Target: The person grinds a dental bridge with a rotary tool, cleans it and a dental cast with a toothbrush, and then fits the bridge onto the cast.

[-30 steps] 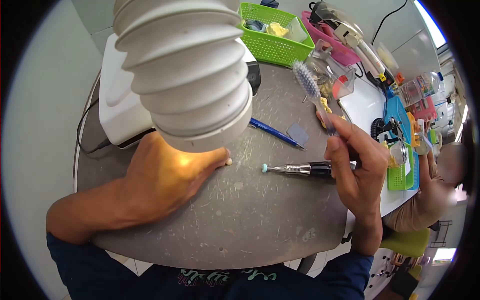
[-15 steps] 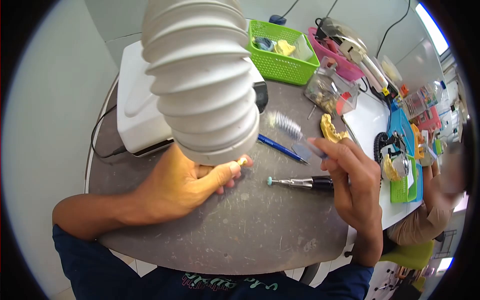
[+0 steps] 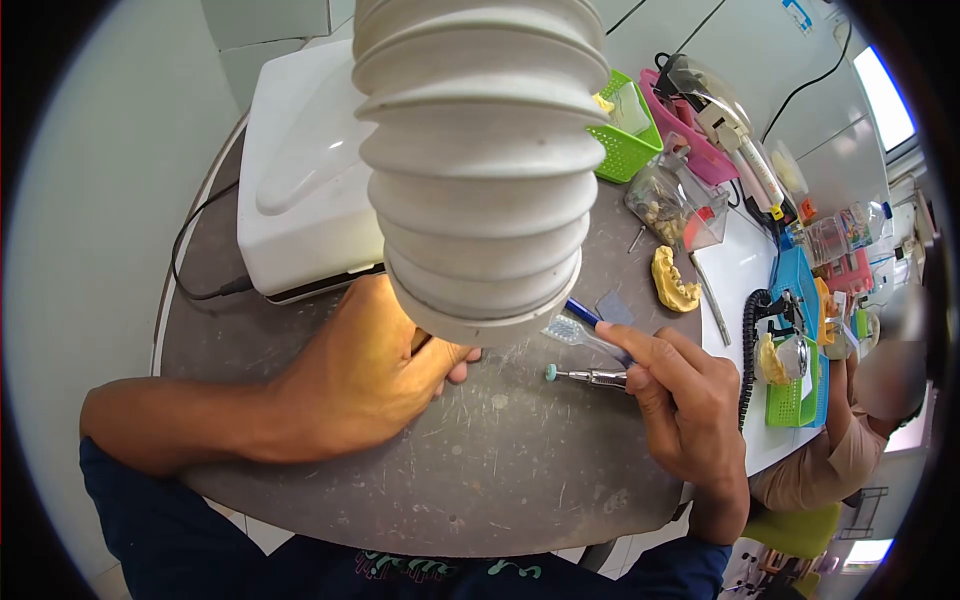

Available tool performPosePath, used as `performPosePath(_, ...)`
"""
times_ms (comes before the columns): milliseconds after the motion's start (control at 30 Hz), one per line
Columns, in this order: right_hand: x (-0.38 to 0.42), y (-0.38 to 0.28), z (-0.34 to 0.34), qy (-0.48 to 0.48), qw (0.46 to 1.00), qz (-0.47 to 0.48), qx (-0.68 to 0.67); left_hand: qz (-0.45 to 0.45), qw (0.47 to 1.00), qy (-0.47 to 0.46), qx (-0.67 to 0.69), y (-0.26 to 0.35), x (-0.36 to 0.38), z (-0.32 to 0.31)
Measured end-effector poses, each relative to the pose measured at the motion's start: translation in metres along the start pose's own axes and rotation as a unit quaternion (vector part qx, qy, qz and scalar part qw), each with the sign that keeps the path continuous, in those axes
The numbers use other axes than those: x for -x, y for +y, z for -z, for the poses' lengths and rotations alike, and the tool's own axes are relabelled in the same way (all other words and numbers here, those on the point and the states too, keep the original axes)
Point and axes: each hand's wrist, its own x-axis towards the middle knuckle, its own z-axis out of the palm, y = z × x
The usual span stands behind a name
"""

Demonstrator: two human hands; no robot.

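Note:
My left hand (image 3: 365, 375) is closed at the mouth of a white ribbed hose (image 3: 480, 200). A small yellowish piece seen between its fingertips earlier is now mostly hidden by the hose and fingers. My right hand (image 3: 690, 400) pinches the handle of a toothbrush (image 3: 572, 331), its bristled head pointing left toward the hose. Under the right fingers lies a rotary handpiece (image 3: 600, 378) with a green tip. Behind the toothbrush are a blue pen (image 3: 582, 312), partly covered, and a grey square sheet (image 3: 613, 306).
A yellow dental cast (image 3: 676, 283) sits at the right, near a clear box (image 3: 655, 205) of small pieces. A white machine (image 3: 305, 190) stands back left. Green (image 3: 630, 150) and pink (image 3: 705, 150) baskets stand behind. Another person's sleeve (image 3: 815, 465) shows at far right.
The toothbrush has come down and nearer, turning its head toward the hose mouth. My left hand has tucked further under the hose, hiding the small piece. The view has shifted slightly.

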Motion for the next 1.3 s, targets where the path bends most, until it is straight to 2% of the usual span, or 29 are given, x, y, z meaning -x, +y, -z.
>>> performPosePath(267, 0.000, -0.004, -0.006, -0.024, 0.999, 0.004, 0.026, 0.000, 0.997, 0.003, 0.080, -0.007, -0.002, 0.000)
performPosePath(367, 0.000, -0.002, -0.008, 0.001, 1.000, 0.023, 0.021, -0.012, 0.996, 0.007, 0.091, -0.003, -0.001, 0.000)
performPosePath(433, 0.001, 0.004, -0.008, 0.056, 0.992, 0.071, 0.087, -0.015, 0.996, 0.004, 0.088, -0.001, -0.001, -0.001)
performPosePath(533, 0.003, 0.002, -0.003, 0.096, 0.993, 0.027, 0.068, -0.012, 0.995, 0.015, 0.101, -0.001, -0.001, -0.002)
performPosePath(667, 0.002, 0.000, 0.002, 0.020, 0.999, 0.035, 0.012, -0.023, 0.995, 0.012, 0.100, -0.006, -0.002, -0.001)
performPosePath(733, 0.001, 0.001, -0.004, 0.027, 0.994, 0.050, 0.095, -0.022, 0.994, 0.008, 0.103, -0.006, -0.002, -0.001)
performPosePath(767, 0.002, 0.003, -0.003, 0.026, 0.994, 0.050, 0.095, -0.018, 0.994, 0.009, 0.106, -0.005, -0.002, -0.001)
performPosePath(833, 0.004, 0.006, -0.001, 0.100, 0.993, 0.036, 0.056, -0.015, 0.994, 0.009, 0.109, -0.003, -0.001, -0.001)
performPosePath(867, 0.003, 0.003, -0.002, 0.100, 0.993, 0.036, 0.056, -0.016, 0.994, 0.006, 0.108, -0.002, 0.000, -0.001)
performPosePath(933, 0.001, -0.005, -0.004, 0.005, 0.999, 0.019, 0.041, -0.019, 0.994, 0.001, 0.106, -0.001, 0.000, -0.001)
performPosePath(967, 0.001, -0.003, -0.004, 0.006, 0.999, 0.017, 0.041, -0.010, 0.995, 0.011, 0.101, 0.000, -0.001, -0.002)
performPosePath(1033, 0.002, 0.001, -0.002, 0.078, 0.993, 0.022, 0.087, -0.001, 0.995, 0.020, 0.096, 0.000, -0.001, -0.003)
performPosePath(1167, 0.002, 0.008, -0.003, 0.042, 0.997, 0.055, 0.024, -0.002, 0.997, 0.017, 0.077, -0.004, 0.000, -0.001)
performPosePath(1233, -0.002, 0.013, -0.006, 0.093, 0.992, 0.010, 0.081, -0.026, 0.998, -0.023, 0.048, -0.008, -0.003, -0.002)
performPosePath(1300, -0.007, 0.028, -0.007, 0.160, 0.986, 0.002, 0.055, -0.035, 0.999, 0.011, 0.020, -0.014, 0.000, -0.007)
